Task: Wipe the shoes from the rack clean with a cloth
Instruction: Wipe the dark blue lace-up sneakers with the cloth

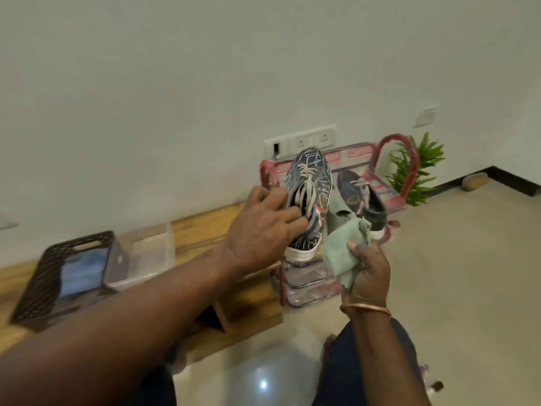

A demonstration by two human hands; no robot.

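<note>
Head view: left hand (257, 232) curls fingers (289, 216) round the shoe (310, 183), right hand (370, 273) fingers clutch the cloth (342, 252).

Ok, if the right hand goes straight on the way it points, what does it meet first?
Probably the second shoe on the red rack, past the cloth the right hand grips; the held shoe sits just left. Depth is unclear.

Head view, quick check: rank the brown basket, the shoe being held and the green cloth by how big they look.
1. brown basket: largest, though it sits nearer the camera.
2. held shoe.
3. green cloth: smallest, but bunched in the right hand, so its full size is hidden.
</note>
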